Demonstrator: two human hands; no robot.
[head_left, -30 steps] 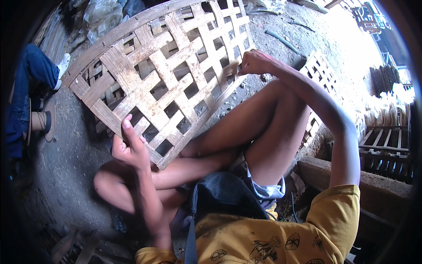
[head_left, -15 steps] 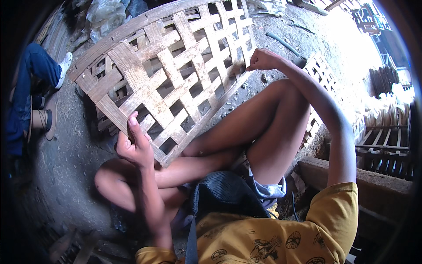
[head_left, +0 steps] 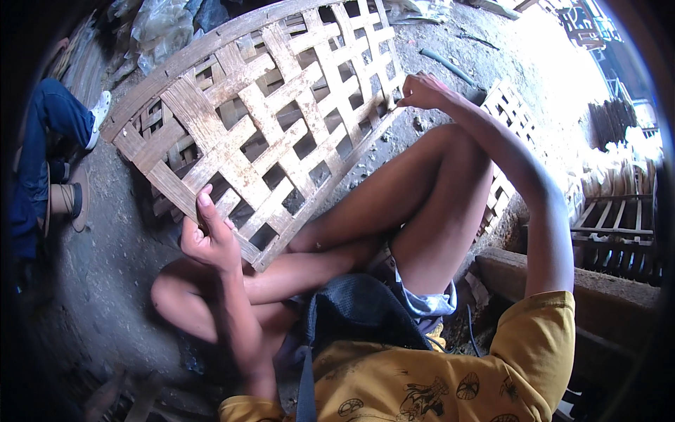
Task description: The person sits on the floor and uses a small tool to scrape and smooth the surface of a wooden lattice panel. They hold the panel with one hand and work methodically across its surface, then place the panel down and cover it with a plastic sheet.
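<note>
Two bare hands on one woven bamboo lattice panel (head_left: pixel 271 133), and the person sits low at the bottom of the frame, yellow printed shirt (head_left: pixel 450 380) nearest the camera, knees drawn up through the centre. Just above the bent legs, lower left of centre, the left hand (head_left: pixel 209 239) is clamped on the panel's near edge, thumb up over a strip, fingers curled behind it, a firm grasp. The panel itself leans across the upper left and middle of the frame, its flat strips crossed in an open weave with square gaps, its lower edge resting by the shins. Out at centre right, the right hand (head_left: pixel 420 91) reaches along a straight arm to the panel's far corner, fingers pinched tight at the strip ends there; what exactly sits between the fingertips I cannot tell. For this sort of edge work I'd judge the sound way is to keep the left hand as the anchor so the panel doesn't swing, and let the right work the strip ends squarely into line with the weave without twisting them, since thin bamboo splits along the grain. Further off, a second lattice panel (head_left: pixel 510 116) lies on the dusty ground at the right, a dark tube (head_left: pixel 450 67) lies above it, and another person's blue trouser leg and white shoe (head_left: pixel 100 109) sit at the far left edge.
</note>
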